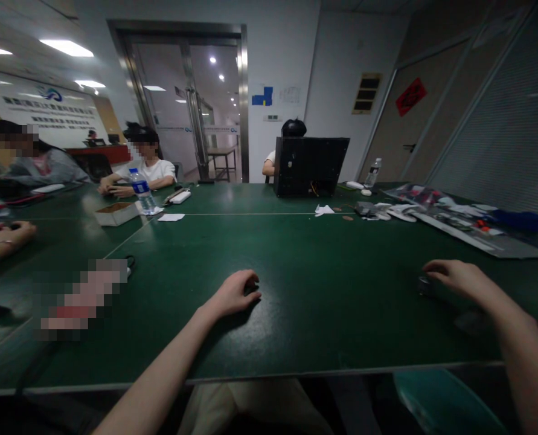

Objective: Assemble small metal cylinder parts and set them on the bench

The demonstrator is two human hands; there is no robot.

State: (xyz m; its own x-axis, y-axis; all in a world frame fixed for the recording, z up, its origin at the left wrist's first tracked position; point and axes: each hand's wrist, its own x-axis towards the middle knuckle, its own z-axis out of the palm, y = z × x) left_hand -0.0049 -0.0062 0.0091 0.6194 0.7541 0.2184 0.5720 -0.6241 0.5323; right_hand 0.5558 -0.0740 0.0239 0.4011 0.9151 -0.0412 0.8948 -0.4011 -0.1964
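My left hand rests on the green table in front of me. Its fingers are curled in towards the thumb, and whatever lies inside the curl is too dark to make out. Farther to the right, my right hand is just above the tabletop with bent fingers. At its fingertips is a small dark, shiny object, which the fingers appear to pinch. Its kind is too blurred to name. Under my right forearm lies a dim greyish shape, also blurred.
A black box-like case stands at the far side. Bagged parts and a board cover the right back. Left of centre are a water bottle, a shallow box and a pixelated item. Other people sit left and opposite.
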